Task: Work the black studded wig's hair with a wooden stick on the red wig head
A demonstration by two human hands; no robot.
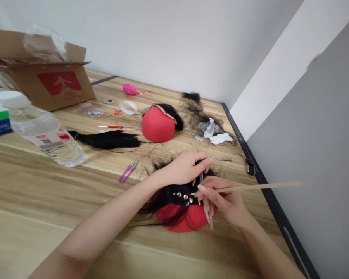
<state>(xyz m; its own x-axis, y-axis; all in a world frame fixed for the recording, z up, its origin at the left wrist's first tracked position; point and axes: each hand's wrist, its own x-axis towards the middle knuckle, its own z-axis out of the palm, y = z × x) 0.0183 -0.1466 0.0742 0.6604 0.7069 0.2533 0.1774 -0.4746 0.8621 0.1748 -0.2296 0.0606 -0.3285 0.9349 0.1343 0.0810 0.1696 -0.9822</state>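
In the head view, a red dome-shaped cap form (177,217) lies close to me, with a black hair piece (169,195) over its far part. Several shiny round gems (186,197) dot the black surface. My left hand (187,167) reaches across the top, its fingers curled down and closed on the hair piece; what lies under the palm is hidden. Between the fingertips of my right hand (221,197) is a thin wooden stick (258,186). Its near tip touches or hovers just beside the gems; I cannot tell which.
A second red form (158,124) with black hair stands farther back. Left of it lie a black hair bundle (113,139), a red-handled tool (115,127) and purple thread snips (128,171). A water bottle (46,133) and cardboard box (50,83) stand left. Crumpled tissue (220,138) lies right.
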